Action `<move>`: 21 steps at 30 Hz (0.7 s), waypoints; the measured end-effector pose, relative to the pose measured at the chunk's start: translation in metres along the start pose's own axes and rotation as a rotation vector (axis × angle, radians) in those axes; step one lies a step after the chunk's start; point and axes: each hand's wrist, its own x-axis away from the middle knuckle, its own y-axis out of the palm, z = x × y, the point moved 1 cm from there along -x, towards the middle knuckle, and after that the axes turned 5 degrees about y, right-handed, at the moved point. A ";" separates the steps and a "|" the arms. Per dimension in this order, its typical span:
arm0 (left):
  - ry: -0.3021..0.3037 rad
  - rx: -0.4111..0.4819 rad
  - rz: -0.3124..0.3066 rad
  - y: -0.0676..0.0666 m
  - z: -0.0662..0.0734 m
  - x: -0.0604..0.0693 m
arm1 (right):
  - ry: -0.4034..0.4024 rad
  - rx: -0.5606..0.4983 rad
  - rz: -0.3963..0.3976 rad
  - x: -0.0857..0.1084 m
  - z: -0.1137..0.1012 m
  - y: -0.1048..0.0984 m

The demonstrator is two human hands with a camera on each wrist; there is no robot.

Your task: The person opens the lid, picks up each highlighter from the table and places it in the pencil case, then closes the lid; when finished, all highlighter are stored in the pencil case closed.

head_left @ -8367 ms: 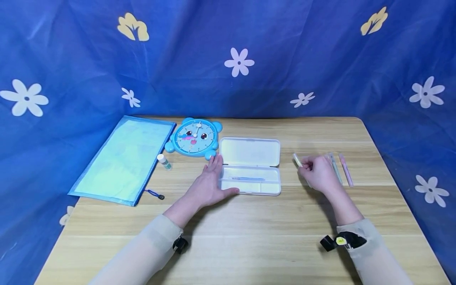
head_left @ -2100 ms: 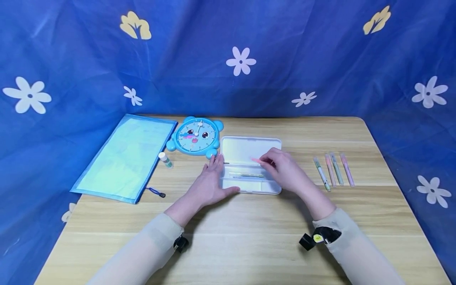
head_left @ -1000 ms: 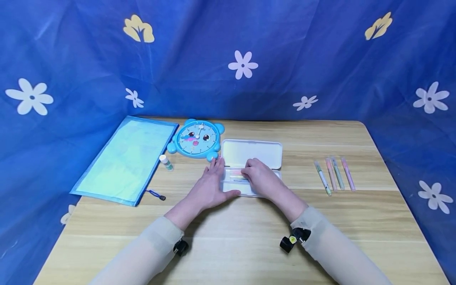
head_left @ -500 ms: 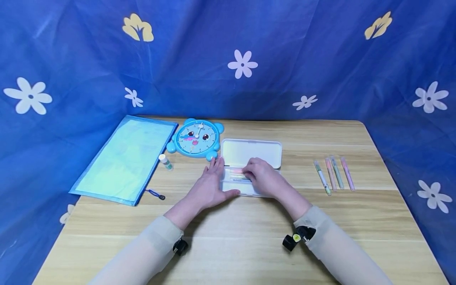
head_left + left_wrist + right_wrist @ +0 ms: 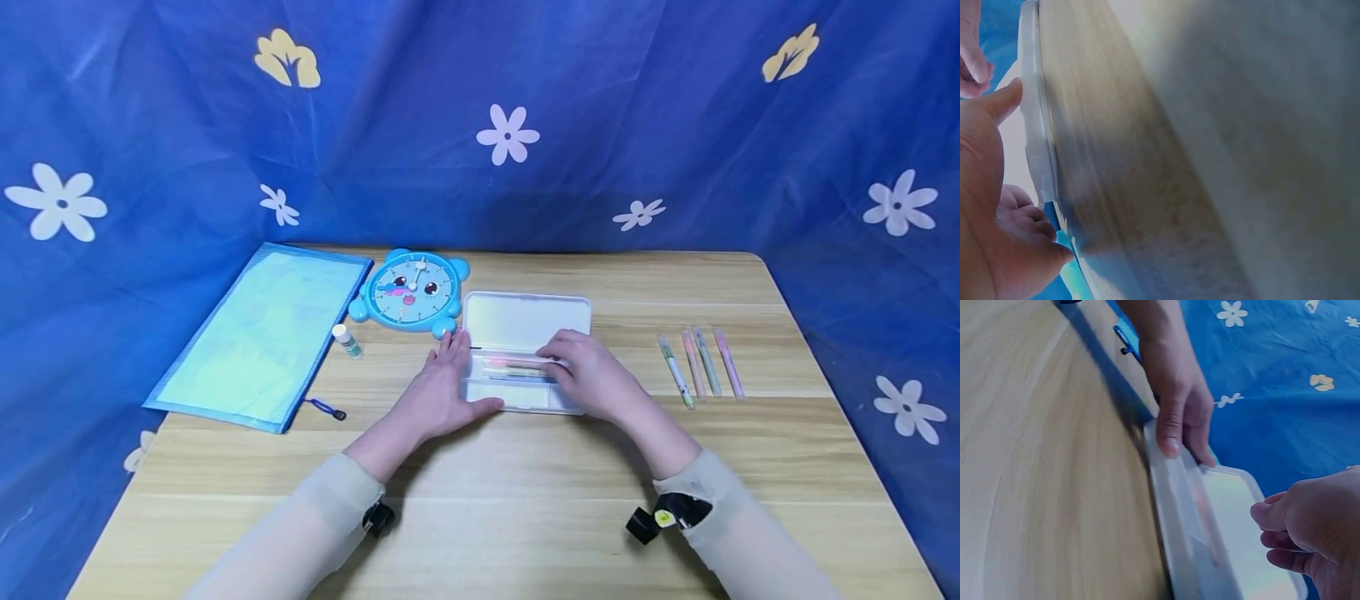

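At mid-table, a white pencil case (image 5: pixel 525 321) lies with its lid folded back toward the blue floral cloth (image 5: pixel 375 150). Slender pens (image 5: pixel 510 367), one pinkish, lie lengthwise in the tray's rear compartment; exact count hard to tell. Left hand (image 5: pixel 435 400) braces the case's left end: thumb on the front edge, fingers extended along the side, thumb and fingers spread apart. Right hand (image 5: pixel 596 375) is over the right end of the tray, near the pens; fingers loosely curled, thumb and fingertips slightly apart in the right wrist view. Whether they touch the case, cannot tell. Right of the case, well apart: four pens (image 5: pixel 707 362) side by side on the wooden table (image 5: pixel 495 517), the leftmost tilted, patterned green and white. Left of the case: blue toy clock (image 5: pixel 412 292), just behind the left fingertips; small white-capped bottle (image 5: pixel 347 341) beside a blue mesh pouch (image 5: pixel 258 333). Pale sleeves, a small black device at each wrist.
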 end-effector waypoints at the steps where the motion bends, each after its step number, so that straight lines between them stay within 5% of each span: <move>1: 0.003 -0.001 0.001 0.000 0.000 0.000 | 0.005 -0.006 0.008 0.003 0.001 -0.004; 21: -0.005 0.008 -0.014 -0.001 0.000 0.000 | 0.295 0.008 0.180 0.063 0.063 -0.061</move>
